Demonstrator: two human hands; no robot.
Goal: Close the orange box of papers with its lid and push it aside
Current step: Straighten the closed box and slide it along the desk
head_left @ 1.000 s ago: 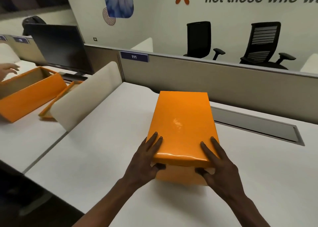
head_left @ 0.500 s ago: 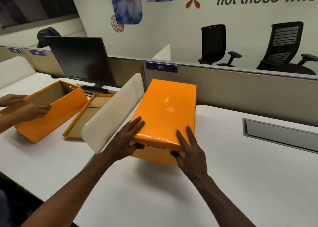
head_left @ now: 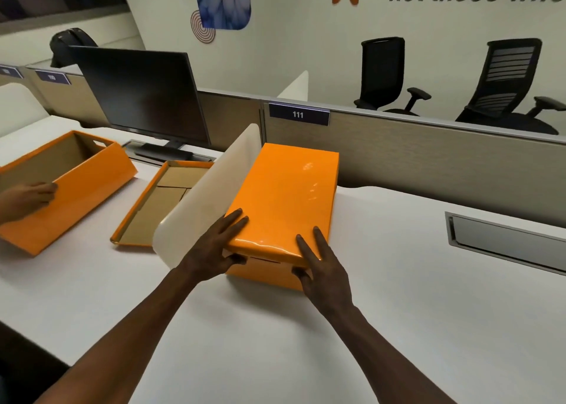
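Orange box (head_left: 260,273) — closed, its glossy orange lid (head_left: 284,198) seated on top; stands on the white surface (head_left: 398,327), long axis running away from the hands, left flank just beside the cream divider panel (head_left: 208,201), far end near the grey partition (head_left: 428,158).

Left hand (head_left: 211,250) — at the near left corner of the box; fingers spread flat on the lid, thumb tucked under the lid's front edge against the box wall. Clamped on the lid and box corner.

Right hand (head_left: 324,272) — at the near right corner; fingers laid on the lid top, thumb curled onto the front face. Clamped likewise.

Second orange box (head_left: 88,195) — open, tilted, beyond the divider to the left of the left hand; another person's hand (head_left: 27,195) rests on its rim.

Loose orange lid (head_left: 159,201) — lying inside-up, cardboard lining showing, between the open box and the divider.

Monitor (head_left: 144,97) — dark screen, on the neighbouring surface, beyond the loose lid.

Label plate "111" (head_left: 298,114) — on the partition, straight beyond the closed box.

Cable-tray recess (head_left: 505,241) — grey, set into the surface to the right of the right hand.

Two black office chairs (head_left: 382,72) — behind the partition, against the wall.
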